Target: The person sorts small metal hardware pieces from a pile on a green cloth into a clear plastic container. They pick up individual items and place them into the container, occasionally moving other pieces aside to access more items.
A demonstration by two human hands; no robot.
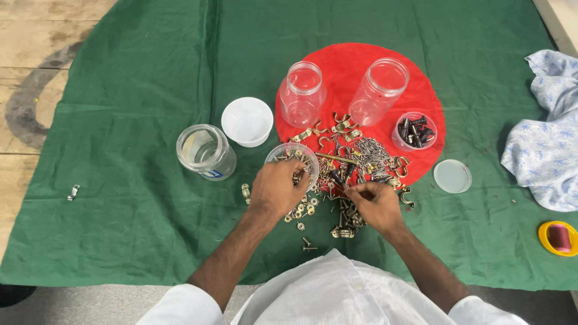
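A heap of small metal hardware [361, 157], brass hooks, screws and brackets, lies on a green cloth with a red disc [355, 72]. My left hand [276, 189] reaches over the rim of a small clear tub [284, 150] holding brass pieces; its fingers are curled, and what they grip is hidden. My right hand [374, 203] pinches a small dark piece at the heap's near edge. More brass bits [304, 212] lie between my hands.
Two empty clear jars [302, 93] [379, 90] stand on the red disc, a small tub of dark parts [414, 131] beside them. A white cup [247, 121], a tipped jar [206, 151], a clear lid [452, 176], a patterned cloth [545, 138] and a yellow spool [559, 238] surround them.
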